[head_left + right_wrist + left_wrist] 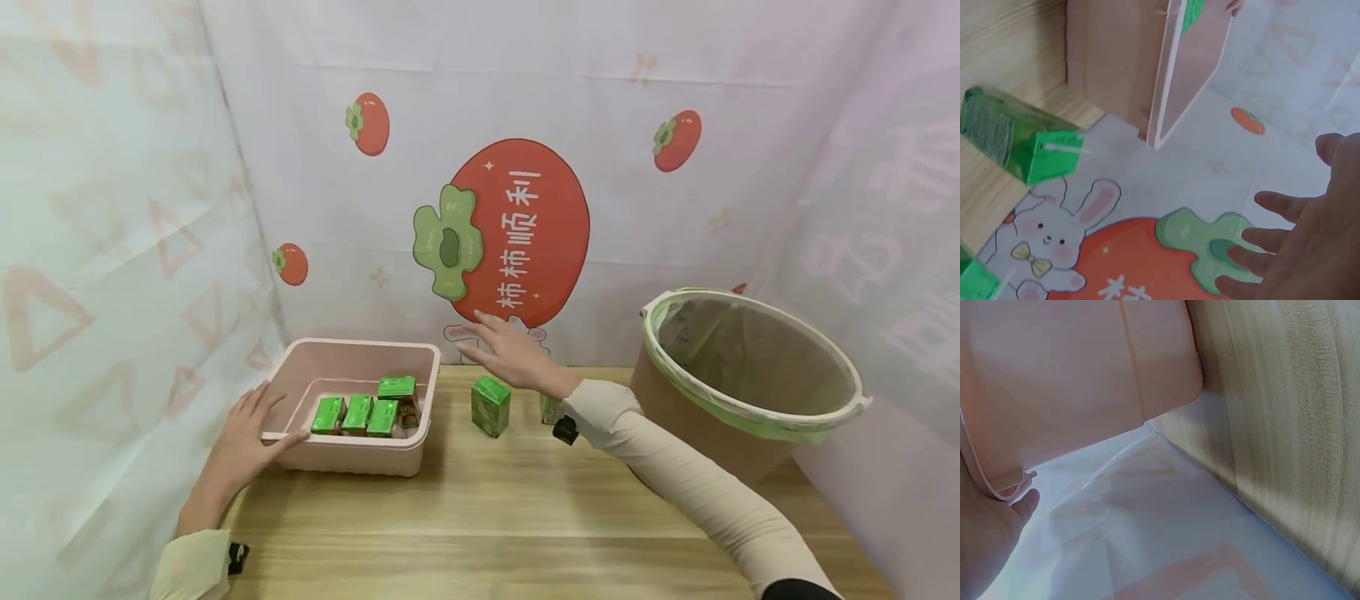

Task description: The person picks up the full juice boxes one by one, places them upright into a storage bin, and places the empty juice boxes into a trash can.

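Observation:
My left hand (pixel 242 437) rests on the front left corner of a pink plastic bin (pixel 360 458), fingers spread along the rim. In the left wrist view the hand (pixel 988 534) touches the bin's rim. Several small green-topped drink cartons (pixel 357 414) stand inside. My right hand (pixel 513 354) is raised with fingers extended and holds nothing, above and behind an upright green drink carton (pixel 491 408). Another carton (pixel 551 409) is partly hidden behind the right wrist. The right wrist view shows a straw on the nearer carton's side (pixel 1054 156).
A large round trash bin (pixel 705 433) with a light rim and a green-edged liner stands at the right. A wood-grain table (pixel 480 533) lies beneath everything. White cloth walls (pixel 315 150) printed with persimmons enclose the back and sides.

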Demonstrator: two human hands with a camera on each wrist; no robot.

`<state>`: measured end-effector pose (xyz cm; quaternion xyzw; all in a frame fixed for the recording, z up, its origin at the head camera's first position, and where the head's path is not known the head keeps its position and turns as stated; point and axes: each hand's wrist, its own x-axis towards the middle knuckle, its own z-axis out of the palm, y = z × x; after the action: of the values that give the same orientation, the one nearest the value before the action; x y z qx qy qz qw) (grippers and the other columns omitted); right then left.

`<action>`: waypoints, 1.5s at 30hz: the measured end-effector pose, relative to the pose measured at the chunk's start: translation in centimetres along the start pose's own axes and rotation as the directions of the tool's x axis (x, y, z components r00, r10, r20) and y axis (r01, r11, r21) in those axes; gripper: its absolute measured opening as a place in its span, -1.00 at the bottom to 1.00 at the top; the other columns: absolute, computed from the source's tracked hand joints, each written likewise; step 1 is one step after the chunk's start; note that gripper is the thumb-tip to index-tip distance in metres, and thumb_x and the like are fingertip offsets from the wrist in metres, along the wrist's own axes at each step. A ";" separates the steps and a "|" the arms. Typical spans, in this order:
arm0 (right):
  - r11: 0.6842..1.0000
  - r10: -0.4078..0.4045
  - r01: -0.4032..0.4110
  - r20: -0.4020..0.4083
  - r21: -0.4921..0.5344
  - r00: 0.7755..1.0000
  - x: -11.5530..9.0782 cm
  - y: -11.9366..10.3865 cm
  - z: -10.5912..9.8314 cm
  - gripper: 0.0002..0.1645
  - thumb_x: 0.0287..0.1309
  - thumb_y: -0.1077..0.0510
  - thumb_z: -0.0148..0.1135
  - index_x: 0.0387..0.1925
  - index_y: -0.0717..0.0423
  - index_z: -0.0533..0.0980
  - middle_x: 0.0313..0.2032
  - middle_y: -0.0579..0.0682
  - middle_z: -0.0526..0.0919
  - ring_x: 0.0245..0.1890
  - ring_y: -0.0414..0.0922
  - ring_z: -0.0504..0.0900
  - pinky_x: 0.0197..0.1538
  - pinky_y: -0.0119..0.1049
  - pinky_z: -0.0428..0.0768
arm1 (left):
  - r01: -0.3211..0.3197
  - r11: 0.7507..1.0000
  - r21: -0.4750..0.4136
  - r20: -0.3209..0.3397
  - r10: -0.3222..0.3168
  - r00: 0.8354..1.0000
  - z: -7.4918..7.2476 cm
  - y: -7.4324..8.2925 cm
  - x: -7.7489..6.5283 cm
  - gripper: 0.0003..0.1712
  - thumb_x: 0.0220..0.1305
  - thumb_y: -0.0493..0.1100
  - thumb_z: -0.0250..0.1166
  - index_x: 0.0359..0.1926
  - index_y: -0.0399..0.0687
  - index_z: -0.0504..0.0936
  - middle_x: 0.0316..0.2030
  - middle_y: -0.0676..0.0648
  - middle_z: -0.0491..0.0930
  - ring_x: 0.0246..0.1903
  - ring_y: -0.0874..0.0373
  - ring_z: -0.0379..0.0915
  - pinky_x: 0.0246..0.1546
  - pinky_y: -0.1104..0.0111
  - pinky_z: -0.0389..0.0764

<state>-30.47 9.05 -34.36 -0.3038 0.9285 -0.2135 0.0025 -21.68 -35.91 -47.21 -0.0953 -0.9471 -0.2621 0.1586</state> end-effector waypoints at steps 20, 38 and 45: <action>0.989 0.080 -0.091 -0.099 -0.113 0.992 -7.9 5.5 -5.4 -0.25 0.62 -0.16 0.04 0.59 0.17 0.27 0.66 0.27 -0.01 0.63 0.32 -0.01 0.57 0.37 -0.02 | -0.007 1.000 0.012 -0.001 0.008 1.000 -0.1 0.0 0.0 -0.03 0.24 0.20 0.49 0.46 -0.25 0.36 0.57 -0.46 0.08 0.51 -0.55 -0.09 0.27 -0.56 0.13; 0.970 0.171 -0.187 -0.112 -0.153 0.979 -13.0 9.2 -9.2 -0.20 0.63 -0.23 -0.03 0.57 0.24 0.26 0.63 0.38 -0.02 0.62 0.37 -0.04 0.55 0.41 -0.07 | -0.007 1.000 0.005 0.004 0.007 1.000 0.0 -0.1 -0.1 -0.03 0.26 0.20 0.48 0.47 -0.27 0.35 0.56 -0.49 0.07 0.51 -0.57 -0.10 0.30 -0.56 0.08; 0.961 0.212 -0.229 -0.122 -0.152 0.970 -15.4 10.7 -10.5 -0.18 0.64 -0.25 -0.06 0.58 0.23 0.25 0.62 0.39 0.00 0.62 0.35 -0.04 0.52 0.47 -0.07 | 0.010 1.000 -0.003 0.023 -0.010 1.000 0.0 0.0 -0.1 -0.03 0.29 0.21 0.46 0.50 -0.25 0.33 0.60 -0.45 0.01 0.52 -0.56 -0.14 0.29 -0.58 0.06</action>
<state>-25.31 29.64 -30.97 -0.1861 0.9699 -0.1498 -0.0474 -21.57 -35.96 -47.23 -0.0936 -0.9489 -0.2635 0.1464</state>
